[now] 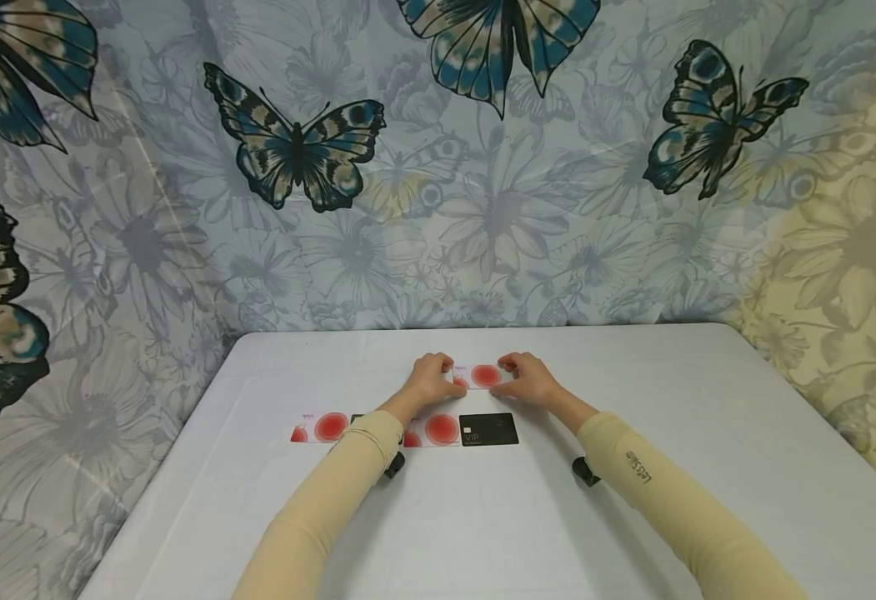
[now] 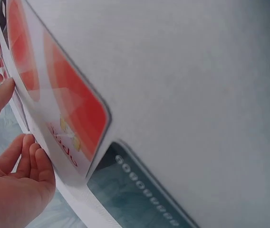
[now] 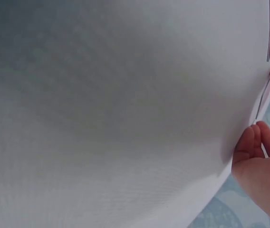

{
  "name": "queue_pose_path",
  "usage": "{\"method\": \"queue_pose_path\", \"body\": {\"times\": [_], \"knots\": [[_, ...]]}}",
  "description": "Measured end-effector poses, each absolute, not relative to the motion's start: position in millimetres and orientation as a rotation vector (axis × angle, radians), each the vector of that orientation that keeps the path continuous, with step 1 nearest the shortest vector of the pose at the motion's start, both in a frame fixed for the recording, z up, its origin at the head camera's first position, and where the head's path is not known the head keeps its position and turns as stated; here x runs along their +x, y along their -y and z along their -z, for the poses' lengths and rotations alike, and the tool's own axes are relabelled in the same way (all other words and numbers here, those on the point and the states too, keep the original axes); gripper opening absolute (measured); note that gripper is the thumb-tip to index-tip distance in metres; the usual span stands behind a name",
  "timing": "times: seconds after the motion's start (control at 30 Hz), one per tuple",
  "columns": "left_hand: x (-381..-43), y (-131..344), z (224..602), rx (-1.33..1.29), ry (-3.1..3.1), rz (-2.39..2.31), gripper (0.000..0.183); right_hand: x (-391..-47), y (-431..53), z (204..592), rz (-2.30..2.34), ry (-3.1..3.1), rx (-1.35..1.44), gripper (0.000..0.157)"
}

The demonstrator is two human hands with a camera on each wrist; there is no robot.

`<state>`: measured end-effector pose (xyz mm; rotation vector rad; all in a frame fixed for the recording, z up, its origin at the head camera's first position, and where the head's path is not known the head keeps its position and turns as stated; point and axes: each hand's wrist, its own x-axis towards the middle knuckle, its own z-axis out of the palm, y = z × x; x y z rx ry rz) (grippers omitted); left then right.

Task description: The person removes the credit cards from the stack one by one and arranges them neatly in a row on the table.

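Note:
Toward the back of the white table, a white card with red circles (image 1: 486, 376) lies between the two hands. My left hand (image 1: 430, 379) holds it at its left end, thumb on the near corner and curled fingers at the far one. At the opposite end, my right hand (image 1: 531, 379) grips it the same way. Nearer me is a row of cards: a red-and-white card (image 1: 330, 427), a mostly hidden black card (image 1: 357, 416), another red-and-white card (image 1: 441, 429) and a black VIP card (image 1: 489, 429). The left forearm covers part of this row.
A white cloth covers the table (image 1: 670, 383). Behind it hangs a curtain (image 1: 498, 250) printed with butterflies and flowers. Dark wrist straps show under both yellow sleeves (image 1: 332, 508). In the left wrist view, a black card (image 2: 130, 190) with raised digits is close to the lens.

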<state>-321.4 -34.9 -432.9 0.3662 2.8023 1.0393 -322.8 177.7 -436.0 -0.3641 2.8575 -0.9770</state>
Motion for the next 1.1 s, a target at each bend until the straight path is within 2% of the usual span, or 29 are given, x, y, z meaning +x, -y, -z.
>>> {"method": "queue_pose_path", "body": {"times": [0.63, 0.9, 1.1], "knots": [[-327, 37, 435, 0.368, -2.794, -1.031, 0.050, -332, -186, 447, 1.054, -2.838, -0.465, 0.056], [-325, 37, 436, 0.382, -2.807, -1.045, 0.047, -323, -179, 441, 1.050, -2.853, -0.375, 0.049], [-324, 37, 436, 0.395, -2.824, -1.054, 0.047, -323, -178, 441, 1.046, -2.863, -0.351, 0.050]]}}
